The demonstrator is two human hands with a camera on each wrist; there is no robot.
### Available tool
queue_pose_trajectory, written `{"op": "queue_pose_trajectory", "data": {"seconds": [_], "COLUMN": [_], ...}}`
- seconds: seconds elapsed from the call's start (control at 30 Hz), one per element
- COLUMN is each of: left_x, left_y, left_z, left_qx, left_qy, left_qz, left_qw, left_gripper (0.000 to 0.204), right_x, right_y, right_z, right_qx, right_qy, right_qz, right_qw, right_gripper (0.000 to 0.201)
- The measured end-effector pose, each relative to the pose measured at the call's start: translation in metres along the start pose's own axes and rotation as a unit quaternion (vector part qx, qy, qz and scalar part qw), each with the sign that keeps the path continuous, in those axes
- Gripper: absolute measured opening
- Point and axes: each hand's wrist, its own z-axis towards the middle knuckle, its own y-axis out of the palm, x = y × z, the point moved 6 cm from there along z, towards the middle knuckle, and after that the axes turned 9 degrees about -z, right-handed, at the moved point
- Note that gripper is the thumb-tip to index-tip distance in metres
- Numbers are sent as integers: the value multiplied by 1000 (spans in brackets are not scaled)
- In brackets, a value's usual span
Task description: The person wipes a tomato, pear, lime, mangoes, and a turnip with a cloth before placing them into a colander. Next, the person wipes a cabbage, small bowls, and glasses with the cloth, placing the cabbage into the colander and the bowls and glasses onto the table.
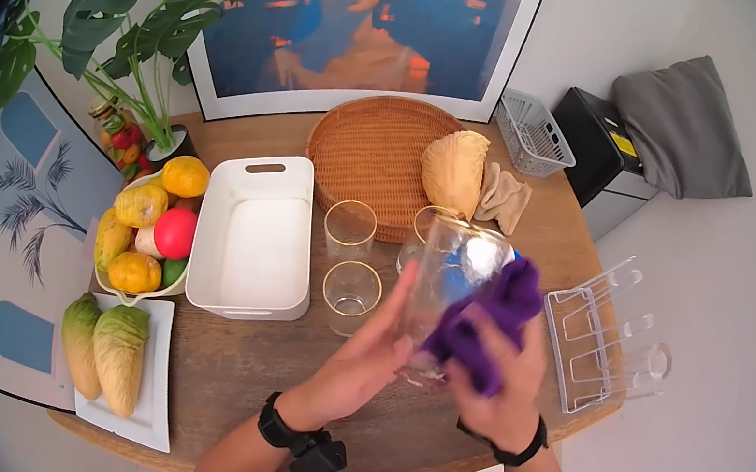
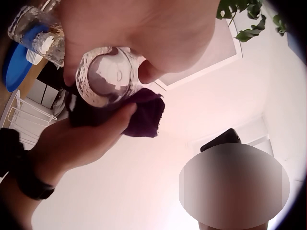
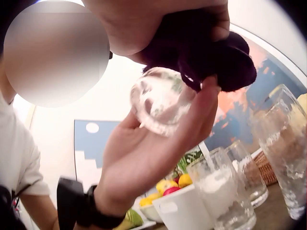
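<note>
In the head view my left hand (image 1: 356,371) grips a clear drinking glass (image 1: 441,255) from its left side, holding it tilted above the table. My right hand (image 1: 504,384) holds a bunched purple cloth (image 1: 500,323) against the glass's right side. The left wrist view shows the round base of the glass (image 2: 111,76) between thumb and fingers, with the purple cloth (image 2: 146,115) around its lower edge. Two gold-rimmed glasses (image 1: 352,293) stand to the left of my hands, and another glass (image 1: 415,234) is partly hidden behind the held one.
A white bin (image 1: 203,254) stands left of the glasses, beside a bowl of fruit (image 1: 144,230) and a white plate (image 1: 153,398) with two leafy heads. Behind is a round wicker tray (image 1: 362,146). A wire glass rack (image 1: 575,353) sits at the right edge. A blue plate (image 2: 18,72) lies behind the glasses.
</note>
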Motion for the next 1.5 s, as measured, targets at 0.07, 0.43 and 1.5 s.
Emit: {"op": "queue_pose_trajectory", "data": {"seconds": [0.07, 0.43, 1.5], "left_x": [7, 0, 16], "left_y": [-2, 1, -10], "left_z": [0, -6, -9], "left_qx": [26, -54, 1], "left_qy": [-10, 54, 28], "left_qz": [-2, 162, 99], "left_qw": [1000, 984, 995], "left_gripper": [84, 82, 78], "right_x": [-10, 10, -6], "right_y": [14, -23, 1], "right_z": [-18, 27, -17], "right_qx": [-66, 94, -98], "right_qy": [-92, -19, -94], "right_qz": [-29, -52, 8], "right_qw": [993, 994, 991], "right_gripper": [51, 48, 59]}}
